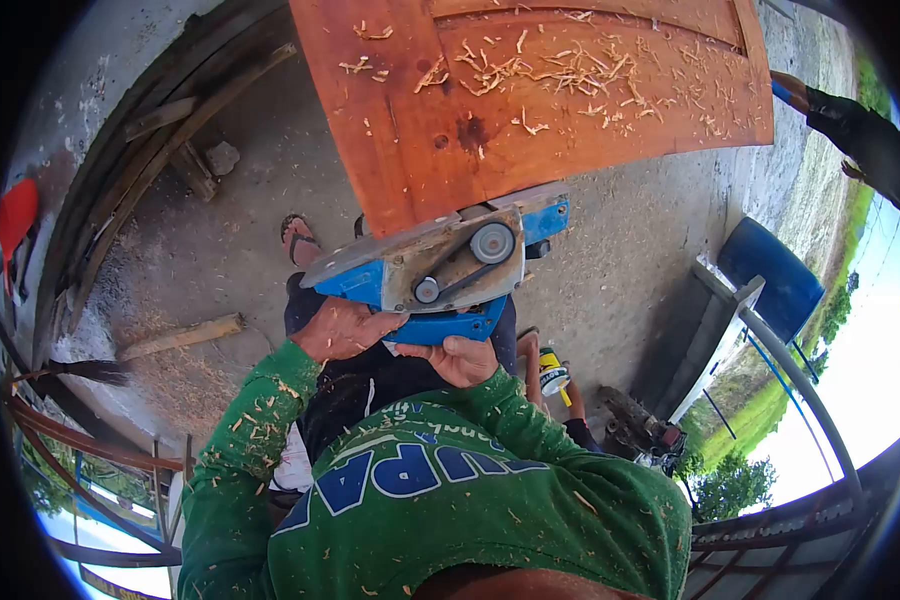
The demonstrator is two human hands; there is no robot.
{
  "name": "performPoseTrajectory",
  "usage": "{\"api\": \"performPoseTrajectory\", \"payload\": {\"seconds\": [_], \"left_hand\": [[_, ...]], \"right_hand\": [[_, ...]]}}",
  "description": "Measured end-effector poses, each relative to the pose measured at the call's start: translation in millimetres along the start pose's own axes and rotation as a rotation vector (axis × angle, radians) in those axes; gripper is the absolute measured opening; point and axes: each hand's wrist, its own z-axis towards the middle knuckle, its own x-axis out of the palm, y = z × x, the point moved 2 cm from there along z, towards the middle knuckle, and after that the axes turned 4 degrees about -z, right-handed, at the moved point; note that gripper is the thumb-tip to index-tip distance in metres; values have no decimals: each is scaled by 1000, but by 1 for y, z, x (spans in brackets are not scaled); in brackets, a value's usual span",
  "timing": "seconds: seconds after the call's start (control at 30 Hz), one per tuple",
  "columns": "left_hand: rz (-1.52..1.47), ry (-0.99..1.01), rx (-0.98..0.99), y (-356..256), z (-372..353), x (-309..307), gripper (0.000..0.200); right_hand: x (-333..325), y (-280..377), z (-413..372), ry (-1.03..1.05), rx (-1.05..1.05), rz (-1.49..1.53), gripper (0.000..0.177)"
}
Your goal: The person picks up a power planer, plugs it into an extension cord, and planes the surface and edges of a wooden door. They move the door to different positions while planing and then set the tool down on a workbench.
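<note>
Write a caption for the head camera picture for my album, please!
Left hand and right hand hold a blue electric planer at the edge of a shaving-covered wooden door.

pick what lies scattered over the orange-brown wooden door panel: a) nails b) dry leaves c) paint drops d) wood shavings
d: pale curled wood shavings are strewn across the door panel, just beyond the blue electric planer gripped by the left hand and the right hand.
</note>
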Motion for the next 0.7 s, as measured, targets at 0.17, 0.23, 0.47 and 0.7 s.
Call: {"api": "performPoseTrajectory", "payload": {"seconds": [0.17,0.23,0.47,0.7], "left_hand": [[-217,22,-86,-3,29,15,17],[-201,34,-106,-10,37,2,17],[-137,29,-218,-28,-21,-17,19],[-379,176,-391,-20,-51,-36,36]], "right_hand": [[-21,24,-5,-30,-37,-83,55],[-10,30,-1,-16,6,-59,54],[19,-11,-20,53,243,134,63],[15,-50,-19,16,265,86,62]]}}
